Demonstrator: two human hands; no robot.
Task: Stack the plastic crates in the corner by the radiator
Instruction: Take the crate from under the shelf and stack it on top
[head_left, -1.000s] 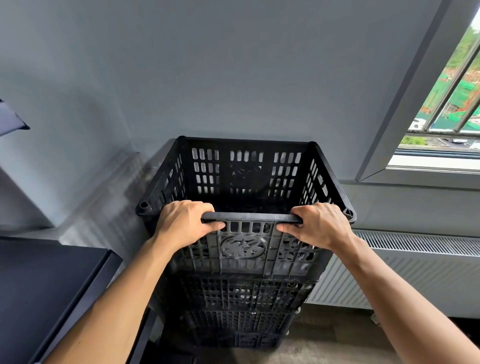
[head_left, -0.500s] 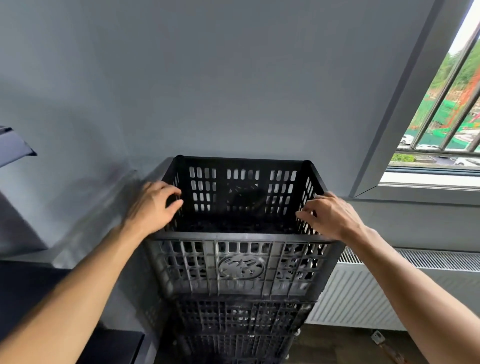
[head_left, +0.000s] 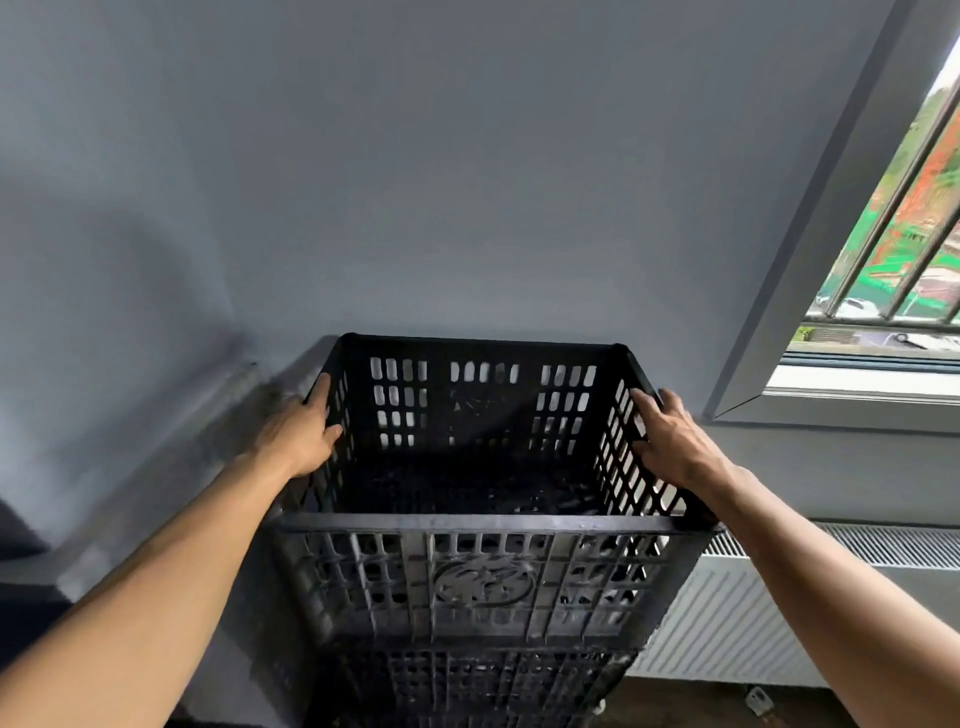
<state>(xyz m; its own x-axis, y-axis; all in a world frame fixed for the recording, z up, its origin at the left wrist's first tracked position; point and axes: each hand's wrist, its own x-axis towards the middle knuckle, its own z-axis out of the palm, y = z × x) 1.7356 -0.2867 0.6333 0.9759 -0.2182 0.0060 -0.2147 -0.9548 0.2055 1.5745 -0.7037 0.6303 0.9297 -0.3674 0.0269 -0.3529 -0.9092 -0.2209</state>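
Room: grey painted wall (head_left: 415, 156) ahead, meeting a second grey wall at left to form a corner. Window (head_left: 893, 249) at upper right with a slanted grey reveal and bars outside; greenery and parked cars beyond. White ribbed radiator (head_left: 727, 623) beneath the sill, grille along its top. Strip of brown floor (head_left: 691, 701) below it, with a small pale object lying there, too small to identify. Dark surface at the lower left edge.

Position: top crate (head_left: 483, 582) sits on a lower crate (head_left: 467, 680) of the same type, the stack standing in the corner, its right side just beside the radiator's left end and its far wall close to the wall ahead.

Orientation: upright, mouth up, level. Near and far walls run left to right, parallel to the wall ahead. The wide lens distorts the sides, so the long axis cannot be told.

Look: black plastic, slotted lattice walls, thick flat rim, rounded corner posts, round embossed emblem in the middle of the near wall. Dark inside.

Hands: well apart. Left hand (head_left: 301, 431) lies on the left rim, right hand (head_left: 670, 441) on the right rim; fingers fairly straight and pointing at the far corners, thumbs against the inner faces. Whether they squeeze cannot be told.
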